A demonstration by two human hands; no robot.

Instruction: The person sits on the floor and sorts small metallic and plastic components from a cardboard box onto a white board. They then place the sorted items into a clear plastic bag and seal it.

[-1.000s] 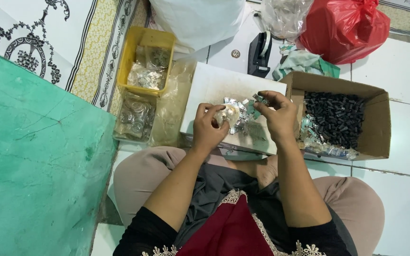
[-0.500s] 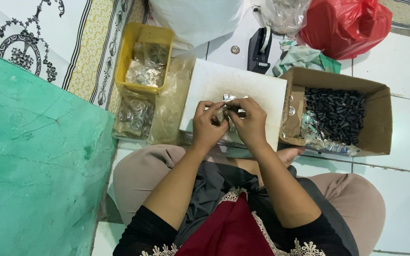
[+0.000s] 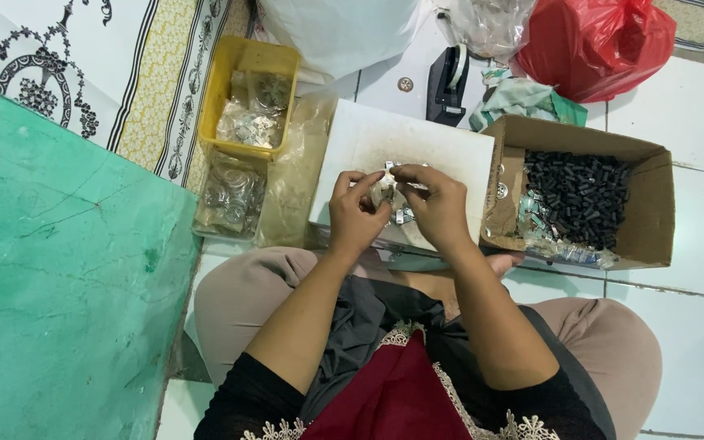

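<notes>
A cardboard box [image 3: 645, 195] at three o'clock holds many dark parts; the yellow tray [image 3: 230, 90] at eleven holds filled bags. Over the white board [image 3: 368, 147], left hand [image 3: 356, 213] and right hand [image 3: 437, 204] pinch one small metal piece [image 3: 386, 189] together, seemingly mid-batch.

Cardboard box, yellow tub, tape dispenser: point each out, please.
Cardboard box [image 3: 652, 213], head view, right wall.
Yellow tub [image 3: 215, 96], head view, left wall.
Tape dispenser [image 3: 445, 91], head view, black body.

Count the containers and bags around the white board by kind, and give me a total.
Yellow plastic tub: 1
Cardboard box: 1
Red plastic bag: 1
White bag: 1
Clear bags: 2
Total: 6
</notes>
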